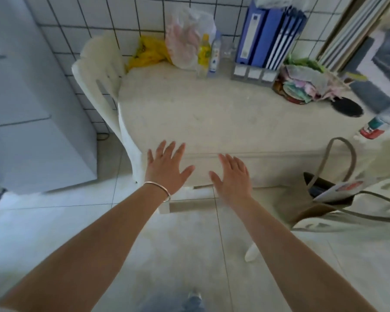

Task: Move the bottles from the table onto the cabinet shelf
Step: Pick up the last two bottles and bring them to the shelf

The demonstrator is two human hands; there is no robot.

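Here, my desk (212,113) stands against a tiled wall (99,25). The bottles (208,55) stand at the desk's far edge, well apart from my left hand (167,167) and right hand (232,176), both spread flat and empty at its near edge.

At twelve o'clock of the view blue binders (271,34) stand upright in a grey file rack (252,75) against the tiled wall. At eleven o'clock lie a clear plastic bag (187,39) and a yellow bag (148,52). A white plastic chair (101,75) stands at ten o'clock, a tote bag (324,199) at four o'clock, a dark round disc (348,106) at two o'clock.
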